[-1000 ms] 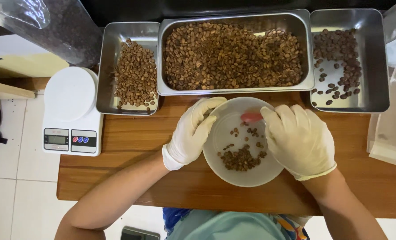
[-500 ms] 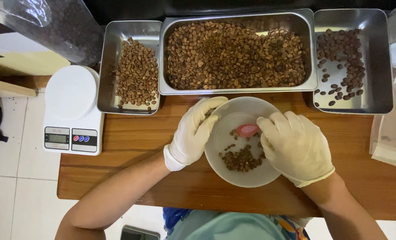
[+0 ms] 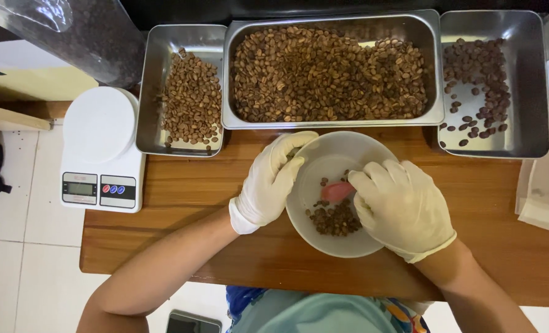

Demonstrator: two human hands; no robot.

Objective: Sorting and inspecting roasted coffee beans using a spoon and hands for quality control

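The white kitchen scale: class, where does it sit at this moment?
In the head view the white kitchen scale sits at the left end of the wooden table, just left of the small steel tray of beans, away from both gloved hands.

Bright, even light, sharp focus, with soft glare on the steel trays (image 3: 493, 145).

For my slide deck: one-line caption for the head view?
Gloved left hand steadies white bowl of coffee beans; right hand holds a pink tool.
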